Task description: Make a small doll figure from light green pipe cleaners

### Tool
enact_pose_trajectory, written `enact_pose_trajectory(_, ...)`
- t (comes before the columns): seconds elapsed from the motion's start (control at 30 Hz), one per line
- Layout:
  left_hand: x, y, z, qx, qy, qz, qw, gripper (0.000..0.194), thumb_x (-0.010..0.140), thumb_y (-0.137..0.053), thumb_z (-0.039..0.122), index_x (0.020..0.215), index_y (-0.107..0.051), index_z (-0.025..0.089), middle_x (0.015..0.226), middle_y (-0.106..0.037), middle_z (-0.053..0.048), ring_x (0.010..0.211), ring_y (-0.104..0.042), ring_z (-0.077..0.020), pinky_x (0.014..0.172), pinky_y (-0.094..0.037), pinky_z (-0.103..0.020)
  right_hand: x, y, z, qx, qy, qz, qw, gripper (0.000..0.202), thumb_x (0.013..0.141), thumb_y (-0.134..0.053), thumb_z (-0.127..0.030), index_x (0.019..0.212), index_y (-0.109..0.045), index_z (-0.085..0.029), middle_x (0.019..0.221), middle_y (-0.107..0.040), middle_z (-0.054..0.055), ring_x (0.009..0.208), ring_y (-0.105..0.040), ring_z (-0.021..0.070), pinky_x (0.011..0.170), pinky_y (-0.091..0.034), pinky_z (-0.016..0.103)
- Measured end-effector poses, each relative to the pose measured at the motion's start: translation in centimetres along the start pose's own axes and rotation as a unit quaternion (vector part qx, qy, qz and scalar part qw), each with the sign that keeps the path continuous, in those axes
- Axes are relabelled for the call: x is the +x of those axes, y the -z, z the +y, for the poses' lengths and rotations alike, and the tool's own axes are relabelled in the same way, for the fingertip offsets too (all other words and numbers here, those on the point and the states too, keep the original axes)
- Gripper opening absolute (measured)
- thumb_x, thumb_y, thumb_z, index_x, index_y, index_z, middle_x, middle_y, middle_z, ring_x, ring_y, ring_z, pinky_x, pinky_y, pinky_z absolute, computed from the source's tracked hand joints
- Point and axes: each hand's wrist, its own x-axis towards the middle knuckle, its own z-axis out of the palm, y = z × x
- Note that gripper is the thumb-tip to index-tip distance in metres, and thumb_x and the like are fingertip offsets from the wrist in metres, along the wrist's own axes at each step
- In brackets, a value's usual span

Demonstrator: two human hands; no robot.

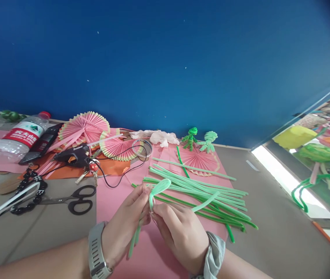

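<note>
Light green pipe cleaners (161,186) are bent into a small leaf-shaped loop that stands up between my two hands. My left hand (128,217), with a grey watch band at the wrist, pinches them, and their loose ends hang down below its fingers. Closed on the same pipe cleaners near the loop's base is my right hand (179,232), a pale scrunchie on its wrist. One light green end sticks out past its knuckles. Just beyond both hands lies a spread of straight green pipe cleaners (200,190) in lighter and darker shades.
Pink paper (109,197) lies under the work. Two small green pipe-cleaner figures (192,137) stand by the blue wall (165,69). At left are black scissors (79,199), a glue gun (74,155), keys (94,170), folded paper fans (85,130) and a plastic bottle (19,137).
</note>
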Motion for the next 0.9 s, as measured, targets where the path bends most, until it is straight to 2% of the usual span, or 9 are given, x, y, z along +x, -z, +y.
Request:
enact_pose_trajectory(0.17,0.0,0.1,0.0,0.026,-0.001,-0.008,1.0,0.027,0.085,-0.04,0.047,0.076,-0.041,0.021,0.055,-0.022,0.008,0.046,-0.017,-0.0065,0.041,-0.02,-0.015,0.1,0.5,0.2,0.005,-0.035,0.013,0.999,0.01,0.088,-0.038,-0.015,0.087,-0.047,-0.02,0.069,-0.06,0.002,0.057,-0.054,0.0129,0.055,-0.039,0.022)
enact_pose_trajectory(0.33,-0.4,0.4,0.1,0.06,-0.015,-0.023,0.998,0.033,0.088,-0.028,0.049,0.074,-0.04,0.02,0.056,-0.029,0.007,0.044,-0.023,-0.0066,0.04,-0.023,-0.018,0.5,0.9,0.5,0.09,-0.132,-0.01,0.987,0.009,0.089,-0.036,-0.019,0.084,-0.044,-0.021,0.068,-0.058,0.0,0.057,-0.054,0.0122,0.053,-0.04,0.021)
enact_pose_trajectory(0.4,-0.5,0.5,0.1,0.114,-0.034,-0.025,0.993,0.027,0.089,-0.03,0.045,0.081,-0.041,0.021,0.059,-0.035,0.006,0.045,-0.029,-0.0067,0.041,-0.026,-0.018,0.6,0.9,0.9,0.106,-0.167,-0.004,0.98,0.01,0.089,-0.036,-0.022,0.084,-0.044,-0.021,0.064,-0.055,-0.002,0.055,-0.052,0.0117,0.052,-0.039,0.02)
enact_pose_trajectory(0.5,-0.4,0.5,0.1,0.232,-0.07,-0.02,0.97,0.02,0.09,-0.032,0.038,0.085,-0.043,0.022,0.061,-0.042,0.005,0.048,-0.036,-0.0075,0.043,-0.03,-0.018,0.7,0.8,1.4,0.116,-0.2,0.016,0.973,0.009,0.09,-0.036,-0.024,0.084,-0.043,-0.021,0.063,-0.051,-0.002,0.053,-0.048,0.0111,0.052,-0.038,0.021)
enact_pose_trajectory(0.6,0.0,0.6,0.0,0.257,-0.087,-0.028,0.962,0.027,0.092,-0.024,0.037,0.078,-0.041,0.021,0.053,-0.038,0.006,0.043,-0.033,-0.0078,0.042,-0.03,-0.02,0.5,0.6,1.6,0.116,-0.199,0.019,0.973,0.007,0.089,-0.037,-0.024,0.085,-0.043,-0.021,0.063,-0.05,-0.003,0.053,-0.047,0.0112,0.053,-0.038,0.021)
enact_pose_trajectory(0.7,0.2,0.7,0.0,0.245,-0.089,-0.03,0.965,0.028,0.091,-0.027,0.039,0.075,-0.04,0.02,0.051,-0.036,0.007,0.042,-0.032,-0.0076,0.042,-0.03,-0.02,0.3,0.4,1.4,0.118,-0.169,0.006,0.979,0.006,0.088,-0.037,-0.02,0.088,-0.043,-0.021,0.066,-0.052,-0.002,0.059,-0.05,0.0123,0.056,-0.04,0.021)
enact_pose_trajectory(0.9,0.2,1.1,0.4,0.228,-0.08,-0.069,0.968,0.027,0.09,-0.031,0.039,0.079,-0.047,0.02,0.055,-0.035,0.005,0.045,-0.028,-0.0083,0.043,-0.026,-0.02,0.5,0.5,1.7,0.154,-0.131,-0.034,0.979,0.012,0.089,-0.035,-0.019,0.08,-0.043,-0.02,0.067,-0.052,-0.002,0.059,-0.05,0.0113,0.057,-0.041,0.022)
